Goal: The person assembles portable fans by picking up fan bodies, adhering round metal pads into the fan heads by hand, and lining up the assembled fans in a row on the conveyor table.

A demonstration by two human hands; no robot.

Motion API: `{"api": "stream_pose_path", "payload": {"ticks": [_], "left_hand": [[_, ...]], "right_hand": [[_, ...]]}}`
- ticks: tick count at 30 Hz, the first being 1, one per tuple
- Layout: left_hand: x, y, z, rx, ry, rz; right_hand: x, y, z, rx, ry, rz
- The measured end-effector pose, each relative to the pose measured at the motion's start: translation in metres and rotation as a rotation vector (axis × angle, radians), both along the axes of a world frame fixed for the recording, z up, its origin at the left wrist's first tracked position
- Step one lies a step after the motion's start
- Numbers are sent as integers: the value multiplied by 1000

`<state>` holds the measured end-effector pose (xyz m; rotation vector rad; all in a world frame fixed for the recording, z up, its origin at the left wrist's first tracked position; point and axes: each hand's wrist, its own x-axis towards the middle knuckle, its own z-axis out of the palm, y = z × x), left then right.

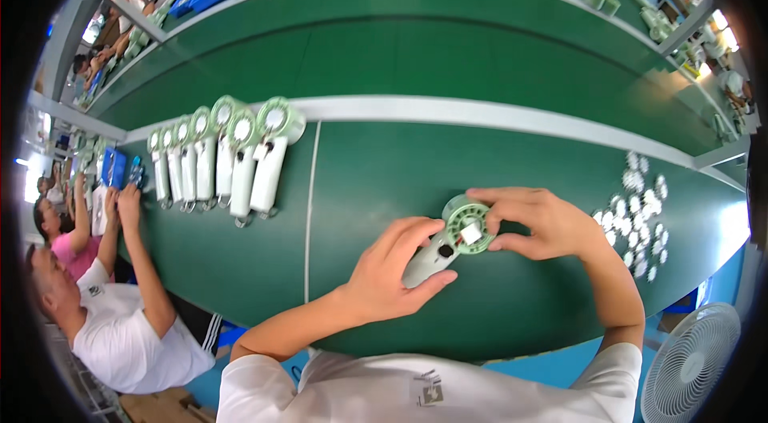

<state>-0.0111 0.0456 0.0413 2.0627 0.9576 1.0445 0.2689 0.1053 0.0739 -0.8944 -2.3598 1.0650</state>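
Note:
A handheld fan (428, 265) with a pale green round head and a whitish handle lies tilted in front of me, just above or on the green tabletop. My left hand (388, 267) is closed around its handle, thumb on the near side. With thumb and fingers my right hand (540, 223) grips the right rim of the head. A small white square piece (471, 233) sits at the middle of the open head, with a bit of red beside it. Whether my right fingertips also touch that piece, I cannot tell.
Several similar fans (238, 159) stand in a row at the far left. Many small white round parts (636, 215) are scattered at the right. A metal rail (480, 113) runs along the table's back. A person (120, 319) works at the left; a floor fan (692, 363) stands at lower right.

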Motion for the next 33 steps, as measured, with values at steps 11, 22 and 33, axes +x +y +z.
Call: {"api": "stream_pose_path", "payload": {"ticks": [11, 22, 33], "left_hand": [[-45, -84, -39, 15, -7, 271], [-67, -93, -39, 401, 87, 21], [-69, -112, -46, 282, -15, 160]], "right_hand": [[-91, -80, -28, -236, 143, -120], [-120, -113, -22, 18, 20, -351], [-132, -97, -6, 405, -196, -85]]}}
